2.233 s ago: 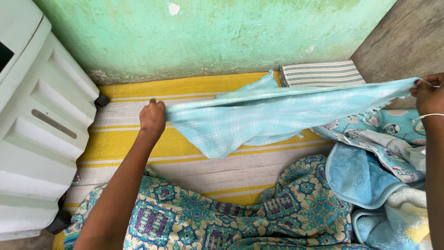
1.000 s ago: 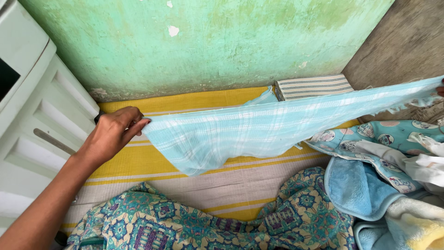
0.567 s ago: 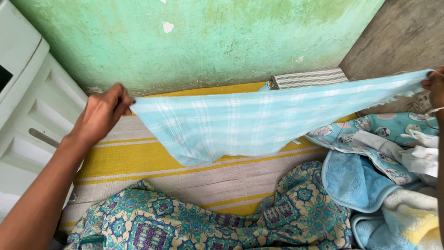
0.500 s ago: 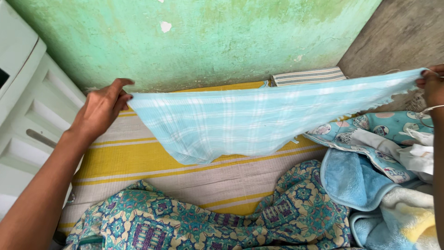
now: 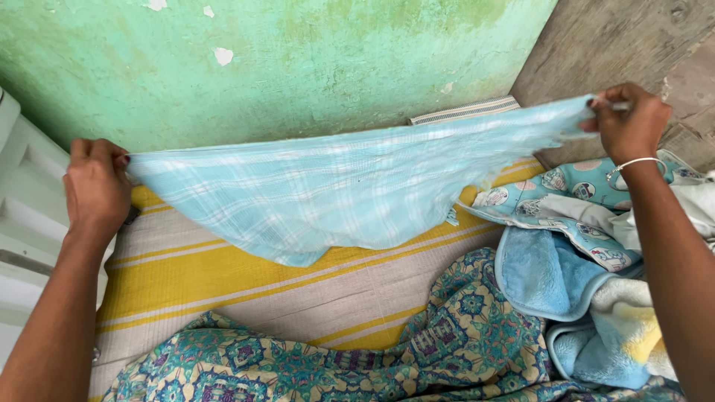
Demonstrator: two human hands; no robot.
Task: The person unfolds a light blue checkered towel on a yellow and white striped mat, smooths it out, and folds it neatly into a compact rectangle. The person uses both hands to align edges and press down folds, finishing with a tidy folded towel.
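Observation:
A thin light-blue checked cloth (image 5: pixel 350 186) is stretched in the air between both my hands, above a yellow and grey striped mat (image 5: pixel 246 275). My left hand (image 5: pixel 95 186) is closed on the cloth's left corner, close to the white plastic unit at the left edge. My right hand (image 5: pixel 629 123), with a thin bangle on the wrist, pinches the right corner near the grey floor. The cloth's lower edge sags towards the mat in the middle.
A green painted wall (image 5: pixel 298 59) rises behind the mat. A folded striped cloth (image 5: pixel 465 110) peeks out behind the held one. A pile of blue blankets and printed cloth (image 5: pixel 573 268) lies at the right. A teal patterned fabric (image 5: pixel 357 357) covers my lap. The white plastic unit (image 5: pixel 22 223) stands left.
Both hands have pulled further apart and spread the cloth wider and flatter. My left hand moved left and closed into a fist on the corner; my right hand came fully into view.

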